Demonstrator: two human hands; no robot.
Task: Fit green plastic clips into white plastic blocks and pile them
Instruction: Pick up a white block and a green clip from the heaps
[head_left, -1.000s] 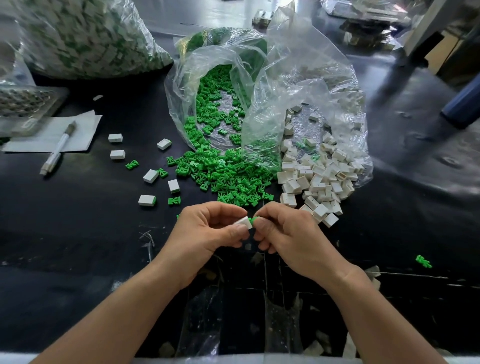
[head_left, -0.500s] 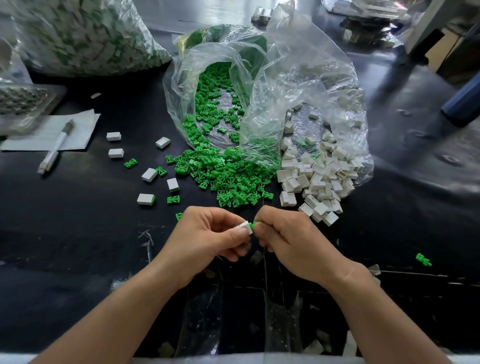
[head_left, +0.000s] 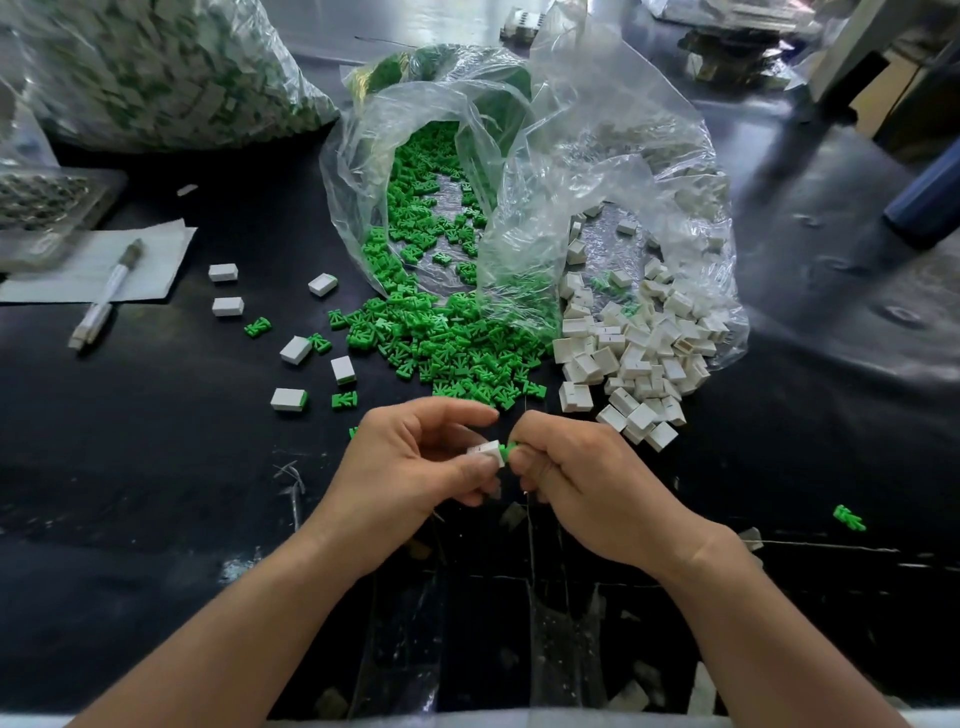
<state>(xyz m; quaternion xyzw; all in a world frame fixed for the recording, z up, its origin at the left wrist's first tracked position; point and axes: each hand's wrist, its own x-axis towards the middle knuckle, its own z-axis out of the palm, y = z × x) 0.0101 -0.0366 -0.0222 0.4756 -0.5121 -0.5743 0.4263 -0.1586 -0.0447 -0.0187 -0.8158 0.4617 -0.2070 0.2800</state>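
Left fingers (head_left: 480, 467) pinch white block (head_left: 485, 451); right fingers (head_left: 522, 457) pinch green clip (head_left: 508, 449).

Bare black table (head_left: 130, 467) lies open left of the hands; clip pile (head_left: 447, 348) and block pile (head_left: 634, 364) crowd ahead.

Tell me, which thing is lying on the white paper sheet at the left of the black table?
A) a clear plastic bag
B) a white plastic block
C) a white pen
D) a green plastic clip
C: a white pen lies slanted across the white paper sheet, with no clip or block on it.
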